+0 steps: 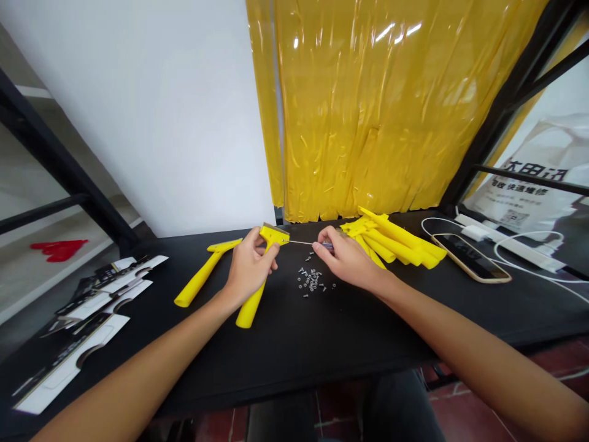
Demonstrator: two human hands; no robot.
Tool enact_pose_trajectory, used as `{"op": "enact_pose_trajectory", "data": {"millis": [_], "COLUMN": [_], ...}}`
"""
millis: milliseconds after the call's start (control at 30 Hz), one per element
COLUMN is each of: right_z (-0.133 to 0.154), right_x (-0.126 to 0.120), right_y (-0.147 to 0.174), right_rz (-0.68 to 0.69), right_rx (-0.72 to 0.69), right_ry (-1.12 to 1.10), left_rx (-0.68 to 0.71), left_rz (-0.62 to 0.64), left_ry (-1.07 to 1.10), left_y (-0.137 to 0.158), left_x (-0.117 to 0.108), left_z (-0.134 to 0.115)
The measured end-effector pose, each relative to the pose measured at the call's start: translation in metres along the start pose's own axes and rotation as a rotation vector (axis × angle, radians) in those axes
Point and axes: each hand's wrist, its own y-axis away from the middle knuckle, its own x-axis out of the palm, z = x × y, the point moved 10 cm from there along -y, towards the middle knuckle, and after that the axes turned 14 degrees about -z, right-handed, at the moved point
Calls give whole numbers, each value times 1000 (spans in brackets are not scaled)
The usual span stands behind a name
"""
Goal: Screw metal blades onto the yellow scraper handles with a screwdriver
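My left hand (252, 265) is closed around the neck of a yellow scraper (250, 310), its wide blade head pointing away from me and its handle toward me. My right hand (343, 253) grips a screwdriver (301, 242) whose thin shaft runs leftward to the side of the scraper's head. Most of the screwdriver's handle is hidden in my fingers. Between and below my hands lies a loose pile of small screws and nuts (311, 281). A second yellow scraper (200, 279) rests left of my left hand. Several yellow scraper handles (400, 239) are heaped beyond my right hand.
Printed cardboard sleeves (78, 362) are spread on the left of the black table (276, 368). At the right lie a phone (472, 258), white cables and a power strip (515, 242). A white panel (161, 123) and a yellow plastic curtain (368, 123) stand behind.
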Motion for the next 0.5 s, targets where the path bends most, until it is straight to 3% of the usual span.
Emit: {"op": "enact_pose_trajectory", "data": {"millis": [300, 500], "right_z": [-1, 9], "right_x": [8, 9], "right_y": [1, 3], "right_rz": [69, 82], "right_rx": [-48, -107], "right_ry": [174, 135], "left_rx": [-19, -20], "left_rz": [12, 14], "left_ry": [8, 2], "left_y": [1, -1], "left_x": [3, 2], "left_z": [3, 5]}}
